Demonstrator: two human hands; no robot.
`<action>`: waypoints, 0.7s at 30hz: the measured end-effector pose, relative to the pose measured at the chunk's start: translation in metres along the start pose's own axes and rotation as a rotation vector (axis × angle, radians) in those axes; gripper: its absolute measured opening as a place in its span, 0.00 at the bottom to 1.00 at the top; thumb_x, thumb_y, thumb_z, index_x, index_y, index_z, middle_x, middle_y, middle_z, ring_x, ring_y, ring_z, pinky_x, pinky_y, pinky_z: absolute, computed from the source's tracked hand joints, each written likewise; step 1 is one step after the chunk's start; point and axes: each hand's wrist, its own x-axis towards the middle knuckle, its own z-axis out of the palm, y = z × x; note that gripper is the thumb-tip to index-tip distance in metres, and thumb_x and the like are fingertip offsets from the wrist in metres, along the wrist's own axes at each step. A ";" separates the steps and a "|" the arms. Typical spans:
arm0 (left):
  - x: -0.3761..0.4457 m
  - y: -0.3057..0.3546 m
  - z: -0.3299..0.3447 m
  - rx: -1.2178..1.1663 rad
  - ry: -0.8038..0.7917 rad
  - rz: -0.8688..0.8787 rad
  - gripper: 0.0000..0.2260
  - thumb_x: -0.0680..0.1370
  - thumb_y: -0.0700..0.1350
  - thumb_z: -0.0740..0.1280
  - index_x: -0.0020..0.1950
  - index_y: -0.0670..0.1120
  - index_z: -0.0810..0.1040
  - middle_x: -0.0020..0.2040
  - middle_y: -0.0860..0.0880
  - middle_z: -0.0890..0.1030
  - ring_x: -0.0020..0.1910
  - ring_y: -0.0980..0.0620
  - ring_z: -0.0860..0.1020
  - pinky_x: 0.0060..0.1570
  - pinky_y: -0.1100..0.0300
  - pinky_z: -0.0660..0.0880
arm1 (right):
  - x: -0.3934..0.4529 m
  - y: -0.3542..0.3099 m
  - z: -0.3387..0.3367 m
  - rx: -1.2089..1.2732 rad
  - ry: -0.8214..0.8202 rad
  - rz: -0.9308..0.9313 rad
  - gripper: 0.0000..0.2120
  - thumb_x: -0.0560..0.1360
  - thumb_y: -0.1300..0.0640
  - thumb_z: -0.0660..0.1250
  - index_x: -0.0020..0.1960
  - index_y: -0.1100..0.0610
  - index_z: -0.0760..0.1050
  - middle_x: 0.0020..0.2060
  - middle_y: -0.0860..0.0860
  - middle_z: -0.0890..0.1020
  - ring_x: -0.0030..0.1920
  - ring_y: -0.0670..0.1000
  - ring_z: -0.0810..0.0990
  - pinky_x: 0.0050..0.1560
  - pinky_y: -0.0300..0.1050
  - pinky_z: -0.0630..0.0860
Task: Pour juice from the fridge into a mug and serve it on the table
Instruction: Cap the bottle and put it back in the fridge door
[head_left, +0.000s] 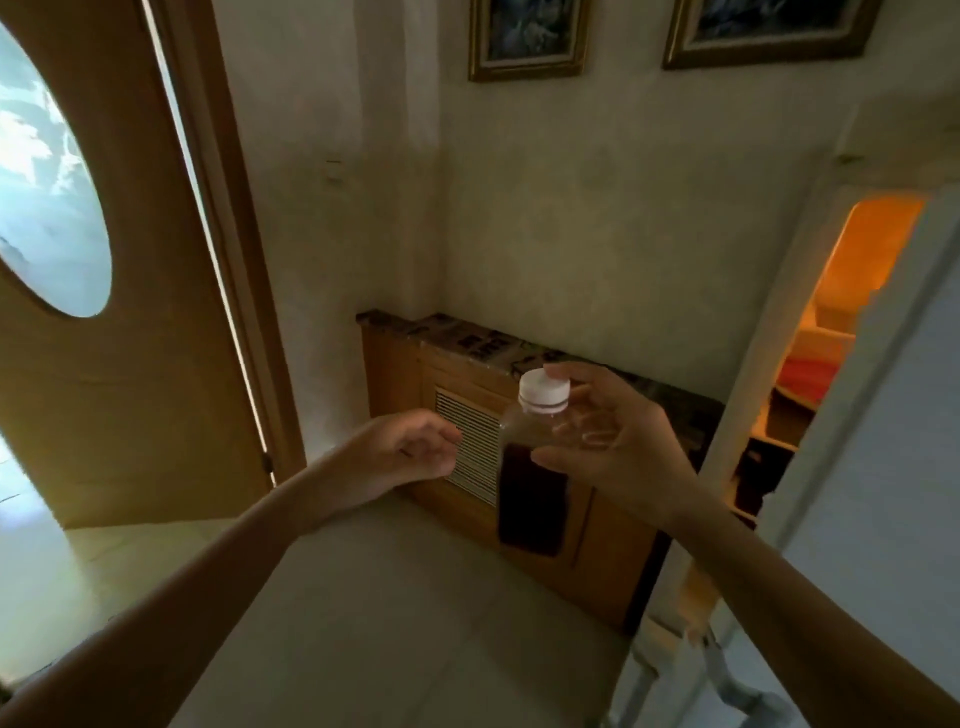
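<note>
Task status: early stage. The juice bottle (530, 462) is out of the fridge and in hand; pouring and serving remain.

Bottle. A clear plastic bottle with a white screw cap (544, 391), held upright in mid-air in front of the person, above the pale floor (395, 623). Dark juice fills the lower part; the shoulder and neck show clear. The cap is on — the bottle does not appear to be opened.

Right hand (608, 441). It grasps the bottle at the neck and shoulder, thumb on the near side and fingertips (558, 373) reaching the cap rim. The grip is a light wrap rather than a full clench.

Left hand (410, 452). It holds nothing. The fingers are loosely curled, just beside the bottle and not touching it. Judged from its position, it is ready to take the bottle or assist with the cap.

Fridge. The fridge door (883, 415) stands open at the right edge of the view, with warm interior light (852, 291) visible behind it. Closing it is judged an outstanding step.

Surroundings. A wooden radiator cover (519, 467) with a dark stone top sits against the wall behind the bottle; a wooden door with an oval glass pane (47, 176) stands open to the left.

Remaining steps. No mug and no table are in view — both must be reached, then the cap removed, the juice poured and the mug served.
</note>
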 end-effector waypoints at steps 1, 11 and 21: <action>0.015 -0.003 -0.004 -0.014 -0.025 0.009 0.12 0.73 0.52 0.71 0.56 0.57 0.77 0.53 0.57 0.83 0.51 0.57 0.82 0.52 0.59 0.79 | 0.005 0.004 0.001 -0.017 0.021 0.018 0.33 0.63 0.54 0.78 0.63 0.44 0.68 0.53 0.40 0.79 0.48 0.39 0.81 0.48 0.39 0.81; 0.196 0.007 -0.012 -0.022 -0.290 0.269 0.13 0.72 0.56 0.70 0.55 0.56 0.79 0.51 0.57 0.84 0.50 0.61 0.81 0.54 0.59 0.76 | 0.047 0.047 -0.014 -0.073 0.299 0.337 0.31 0.63 0.56 0.78 0.61 0.41 0.70 0.50 0.41 0.80 0.49 0.43 0.80 0.52 0.45 0.80; 0.333 0.017 0.068 -0.209 -0.668 0.480 0.08 0.74 0.36 0.70 0.52 0.44 0.80 0.42 0.49 0.86 0.43 0.61 0.83 0.42 0.71 0.76 | 0.055 0.084 -0.039 -0.243 0.785 0.536 0.30 0.62 0.55 0.79 0.60 0.44 0.72 0.52 0.47 0.80 0.44 0.47 0.81 0.41 0.46 0.81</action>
